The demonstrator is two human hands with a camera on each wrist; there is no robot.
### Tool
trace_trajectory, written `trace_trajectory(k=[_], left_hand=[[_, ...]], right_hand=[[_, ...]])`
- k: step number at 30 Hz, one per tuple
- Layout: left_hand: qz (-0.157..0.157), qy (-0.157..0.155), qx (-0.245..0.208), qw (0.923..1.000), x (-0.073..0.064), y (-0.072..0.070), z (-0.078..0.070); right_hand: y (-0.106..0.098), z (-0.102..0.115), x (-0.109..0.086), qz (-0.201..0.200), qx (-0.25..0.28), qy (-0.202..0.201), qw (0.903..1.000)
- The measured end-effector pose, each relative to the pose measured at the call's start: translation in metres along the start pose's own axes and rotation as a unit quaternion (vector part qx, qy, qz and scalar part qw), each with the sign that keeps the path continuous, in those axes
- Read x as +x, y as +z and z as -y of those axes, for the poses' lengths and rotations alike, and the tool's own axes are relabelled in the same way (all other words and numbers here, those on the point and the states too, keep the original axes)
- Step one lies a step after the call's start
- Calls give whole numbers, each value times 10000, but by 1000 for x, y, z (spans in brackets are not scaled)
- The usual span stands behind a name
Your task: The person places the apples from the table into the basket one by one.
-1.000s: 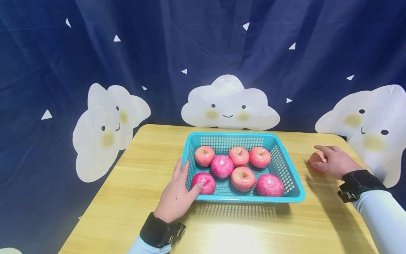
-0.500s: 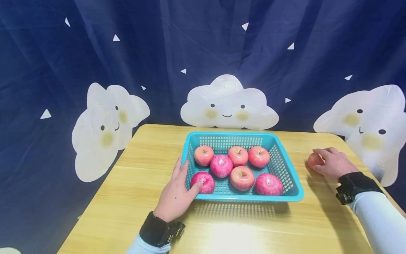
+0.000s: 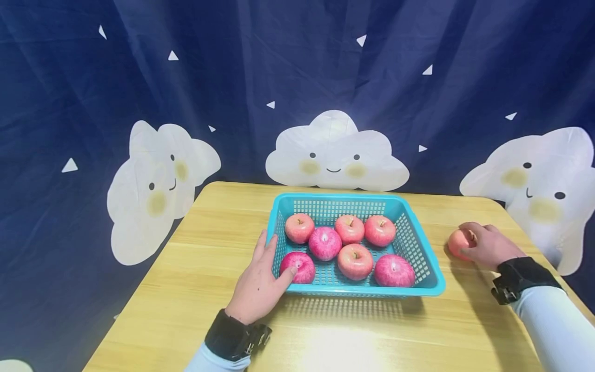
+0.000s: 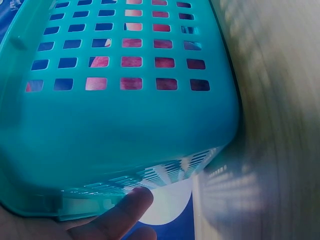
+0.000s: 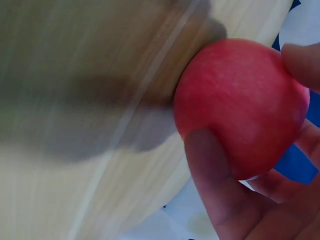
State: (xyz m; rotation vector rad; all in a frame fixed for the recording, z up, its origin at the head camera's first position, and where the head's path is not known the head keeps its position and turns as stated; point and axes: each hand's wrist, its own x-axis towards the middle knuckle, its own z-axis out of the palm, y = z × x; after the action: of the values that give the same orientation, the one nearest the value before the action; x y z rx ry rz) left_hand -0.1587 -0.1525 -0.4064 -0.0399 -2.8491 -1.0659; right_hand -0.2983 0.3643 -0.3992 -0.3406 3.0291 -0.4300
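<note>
A turquoise perforated plastic basket [image 3: 358, 291] stands on the table with several apples inside, some pale pink-red and some deep magenta. My left hand [image 3: 260, 287] holds its left front corner, thumb over the rim and fingers along the outside. In the left wrist view, one finger [image 4: 127, 210] lies against the basket's wall [image 4: 120, 130] below the rim. To the right of the basket, my right hand [image 3: 494, 247] grips a single pinkish-red apple [image 3: 458, 244]. Thumb and fingers surround that apple [image 5: 240, 105] in the right wrist view; whether it touches the table I cannot tell.
The light wooden table [image 3: 195, 279] has rounded far corners. Right behind its far edge hangs a dark blue curtain [image 3: 223, 67] printed with smiling clouds and white triangles. Black bands with cameras sit on both wrists.
My right hand has shifted its fingers from over the apple to around its sides, and more of the apple shows. The apple has moved slightly left. The left hand and basket stay put.
</note>
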Motion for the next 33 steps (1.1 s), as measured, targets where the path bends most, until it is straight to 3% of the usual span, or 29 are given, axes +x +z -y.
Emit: trace_trajectory(k=[7,13,23,29,33], left_hand=[[1,27,40,10000,0,0,0],[-5,54,50,10000,0,1,0],[11,-39,-30,10000,0,-1,-1],[-1,25,-50,10000,-1,-1,0],[-23,10,-39,10000,-1,0,0]], right_hand=[[1,5,-4,78,149,-171,9997],[-1,24,-9,-178,227,-352,9990],[-35,88,-16,-1030,351,-816,9907],[-43,128,-17,-989,217,-1651,9811],[-39,147,-13,-737,17,-1966,9777]])
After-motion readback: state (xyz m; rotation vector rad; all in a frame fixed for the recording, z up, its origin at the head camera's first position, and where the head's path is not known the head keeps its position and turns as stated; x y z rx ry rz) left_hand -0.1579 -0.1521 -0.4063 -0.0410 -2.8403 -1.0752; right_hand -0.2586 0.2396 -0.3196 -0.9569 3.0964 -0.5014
